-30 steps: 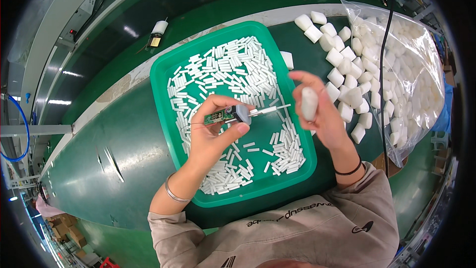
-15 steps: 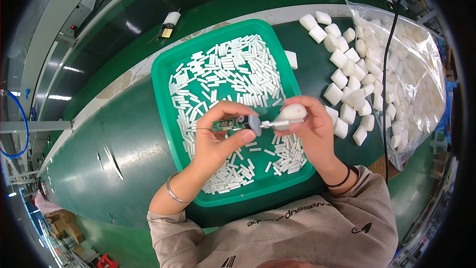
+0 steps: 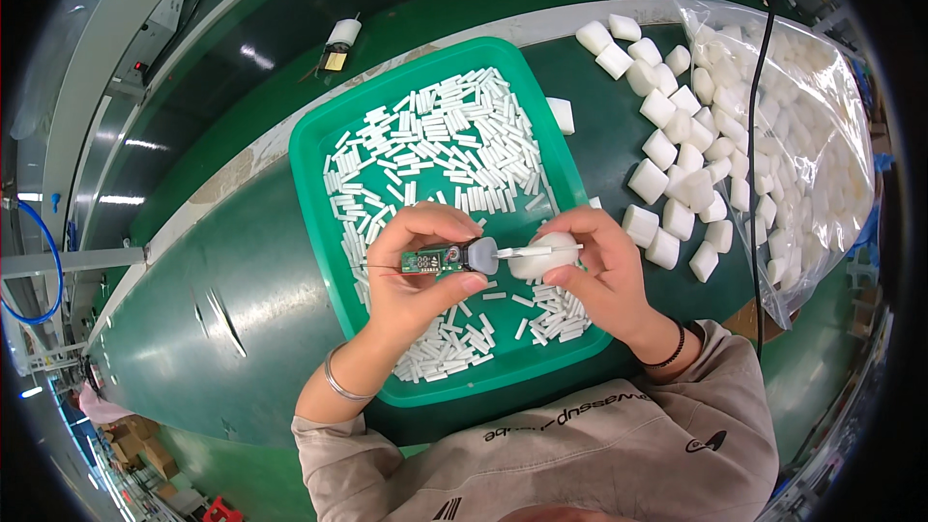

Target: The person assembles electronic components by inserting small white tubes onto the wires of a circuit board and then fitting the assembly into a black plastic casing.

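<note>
Over the green tray (image 3: 416, 63), my two hands hold the parts of a small device close together. My left hand (image 3: 401, 280) grips a small assembly with a green circuit board (image 3: 422, 261) and a grey rounded cap (image 3: 481, 257) between thumb and fingers. From the cap a thin light rod points right. My right hand (image 3: 609, 275) pinches a white rounded plastic shell (image 3: 547, 262) between thumb and fingers. The rod end lies along the shell; whether they are joined I cannot tell. Beneath, many short white sticks (image 3: 435, 135) lie loose in the tray.
White shells (image 3: 660, 150) spill from a clear plastic bag (image 3: 812, 135) on the right. A black cable (image 3: 753, 145) hangs before the bag. Tweezers (image 3: 225, 324) lie on the left of the table. A small white device with wires (image 3: 341, 37) sits beyond the tray.
My right hand has turned the white shell and moved slightly left and down, so the shell sits closer to the grey cap. My left hand has shifted slightly left with the assembly.
</note>
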A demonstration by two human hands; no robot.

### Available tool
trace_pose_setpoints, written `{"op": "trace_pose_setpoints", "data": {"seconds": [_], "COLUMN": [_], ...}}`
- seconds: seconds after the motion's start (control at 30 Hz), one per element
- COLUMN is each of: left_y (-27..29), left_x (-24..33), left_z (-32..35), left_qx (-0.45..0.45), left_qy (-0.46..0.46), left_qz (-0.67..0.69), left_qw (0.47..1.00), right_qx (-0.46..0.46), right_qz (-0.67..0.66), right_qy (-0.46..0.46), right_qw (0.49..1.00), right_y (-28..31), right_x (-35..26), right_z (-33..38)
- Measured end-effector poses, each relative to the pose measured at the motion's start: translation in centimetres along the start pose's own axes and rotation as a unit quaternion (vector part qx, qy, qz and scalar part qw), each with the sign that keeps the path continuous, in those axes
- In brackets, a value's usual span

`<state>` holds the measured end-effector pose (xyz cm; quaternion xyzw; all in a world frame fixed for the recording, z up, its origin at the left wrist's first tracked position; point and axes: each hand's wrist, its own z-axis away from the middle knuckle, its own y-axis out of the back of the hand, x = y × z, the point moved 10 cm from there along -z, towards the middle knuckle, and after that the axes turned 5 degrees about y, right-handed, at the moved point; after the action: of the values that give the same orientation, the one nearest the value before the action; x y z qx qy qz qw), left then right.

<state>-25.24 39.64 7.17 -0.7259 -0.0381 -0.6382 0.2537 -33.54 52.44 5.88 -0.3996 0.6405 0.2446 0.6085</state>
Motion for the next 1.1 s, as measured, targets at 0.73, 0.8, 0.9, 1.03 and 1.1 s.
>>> {"op": "trace_pose_setpoints", "data": {"seconds": [0.73, 0.8, 0.9, 1.03, 1.1], "left_y": [-2.3, -2.4, -2.4, -2.8, -3.1], "left_x": [-0.4, -0.3, -0.3, -1.0, -1.2], "left_z": [0.2, 0.3, 0.2, 0.2, 0.3], "left_qx": [-0.076, -0.08, -0.082, -0.106, -0.118], "left_qy": [0.03, 0.029, 0.029, 0.074, 0.084], "left_qz": [-0.036, -0.029, -0.047, -0.041, -0.058], "left_qw": [0.996, 0.996, 0.995, 0.991, 0.988], "right_qx": [0.103, 0.077, 0.121, 0.001, -0.008], "right_qz": [0.098, 0.08, 0.076, 0.233, 0.204], "right_qy": [0.233, 0.256, 0.17, 0.239, 0.284], "right_qw": [0.962, 0.96, 0.975, 0.943, 0.937], "right_y": [1.6, 0.8, 1.6, -0.3, -0.6], "right_x": [-2.7, -3.5, -3.1, -4.3, -4.9], "right_z": [2.0, 2.0, 1.8, 1.4, 1.4]}}
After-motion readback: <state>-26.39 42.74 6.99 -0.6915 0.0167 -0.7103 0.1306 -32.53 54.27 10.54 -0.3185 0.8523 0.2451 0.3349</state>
